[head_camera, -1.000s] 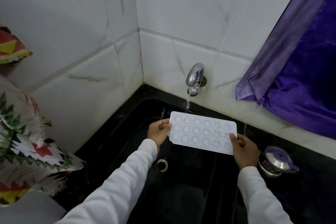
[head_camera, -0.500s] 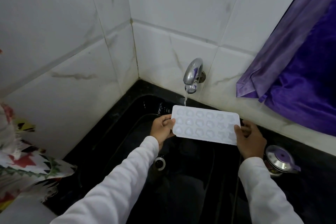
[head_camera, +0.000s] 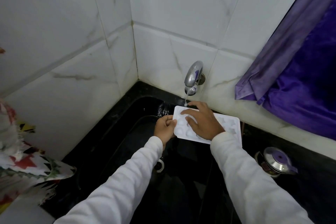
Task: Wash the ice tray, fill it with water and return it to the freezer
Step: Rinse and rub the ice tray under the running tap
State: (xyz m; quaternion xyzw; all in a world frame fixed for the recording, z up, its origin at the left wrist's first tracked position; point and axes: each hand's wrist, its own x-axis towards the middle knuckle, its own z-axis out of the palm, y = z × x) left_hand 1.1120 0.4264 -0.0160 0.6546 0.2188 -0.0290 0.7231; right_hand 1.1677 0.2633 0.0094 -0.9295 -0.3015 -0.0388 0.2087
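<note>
A white ice tray (head_camera: 229,125) with shaped moulds is held level over the black sink (head_camera: 138,114), under the chrome tap (head_camera: 193,78). A thin stream of water runs from the tap onto the tray's far left corner. My left hand (head_camera: 164,129) grips the tray's left end, thumb on top. My right hand (head_camera: 201,122) lies flat across the tray's top with fingers spread, fingertips near the stream. It covers the middle moulds.
White marble tiles form the corner behind the sink. A purple curtain (head_camera: 300,78) hangs at the right. A steel lidded pot (head_camera: 276,160) stands on the black counter to the right. Patterned cloth (head_camera: 21,165) lies at the left. The sink drain (head_camera: 160,164) shows below my left wrist.
My right hand has let go of the tray's right end and moved onto its top surface. The left hand keeps its hold. The view has shifted slightly left.
</note>
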